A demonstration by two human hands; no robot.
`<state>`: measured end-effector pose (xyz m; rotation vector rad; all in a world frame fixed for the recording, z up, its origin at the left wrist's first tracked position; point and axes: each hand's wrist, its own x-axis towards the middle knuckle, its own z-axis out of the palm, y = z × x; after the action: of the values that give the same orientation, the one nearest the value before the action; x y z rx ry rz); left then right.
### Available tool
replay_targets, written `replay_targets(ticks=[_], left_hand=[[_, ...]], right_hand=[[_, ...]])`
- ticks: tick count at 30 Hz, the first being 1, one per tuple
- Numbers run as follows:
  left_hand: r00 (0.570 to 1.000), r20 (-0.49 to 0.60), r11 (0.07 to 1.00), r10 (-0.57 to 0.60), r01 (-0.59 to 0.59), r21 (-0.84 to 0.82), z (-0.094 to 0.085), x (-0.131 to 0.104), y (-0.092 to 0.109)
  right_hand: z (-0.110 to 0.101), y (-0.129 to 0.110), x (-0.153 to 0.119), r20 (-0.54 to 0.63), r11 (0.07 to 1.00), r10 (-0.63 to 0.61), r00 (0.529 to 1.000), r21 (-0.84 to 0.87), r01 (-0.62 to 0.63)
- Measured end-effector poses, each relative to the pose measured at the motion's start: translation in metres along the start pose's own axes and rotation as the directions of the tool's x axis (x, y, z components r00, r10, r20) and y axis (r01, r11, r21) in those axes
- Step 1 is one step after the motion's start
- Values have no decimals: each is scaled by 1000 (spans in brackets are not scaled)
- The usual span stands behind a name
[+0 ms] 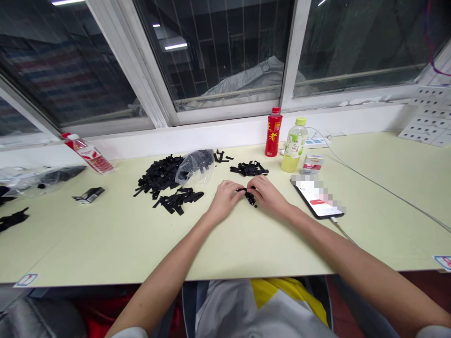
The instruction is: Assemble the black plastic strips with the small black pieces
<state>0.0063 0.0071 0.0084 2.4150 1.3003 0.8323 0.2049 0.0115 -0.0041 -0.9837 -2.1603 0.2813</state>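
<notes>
My left hand (225, 199) and my right hand (266, 193) meet over the middle of the table, fingertips pinched together on a small black strip (241, 189). Just below the fingers lies a little cluster of small black ring-like pieces (250, 198), partly covered by my right hand. Beyond my hands is a small pile of black strips (249, 168). To the left spreads a large heap of black strips (160, 173), with a smaller group of strips (179, 199) nearer me. A clear plastic bag (195, 165) with black pieces inside leans against the large heap.
A red bottle (273, 134) and a yellow-green drink bottle (294, 146) stand behind my right hand. Near them are a small box (313, 164) and a phone (319, 199) on a cable. Leftward are a tilted bottle (92, 155) and a crumpled black box (89, 195). Windows line the back.
</notes>
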Motion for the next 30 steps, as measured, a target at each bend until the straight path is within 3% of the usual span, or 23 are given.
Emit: replay_targets(ticks=[8, 11, 18, 24, 30], left_hand=[[998, -61, 997, -13, 8, -82, 2, -1, 2], [999, -43, 996, -31, 27, -84, 5, -1, 2], [997, 72, 999, 22, -20, -33, 12, 0, -6], [996, 91, 999, 25, -27, 22, 11, 0, -9], [991, 105, 996, -84, 84, -2, 6, 1, -11]], right_hand=[[-3, 2, -3, -26, 996, 30, 999, 90, -28], [-5, 1, -3, -51, 995, 14, 999, 101, -9], [-10, 2, -2, -217, 979, 193, 957, 107, -173], [-11, 2, -2, -220, 978, 202, 954, 105, -182], [-10, 5, -2, -208, 977, 206, 956, 98, -189]])
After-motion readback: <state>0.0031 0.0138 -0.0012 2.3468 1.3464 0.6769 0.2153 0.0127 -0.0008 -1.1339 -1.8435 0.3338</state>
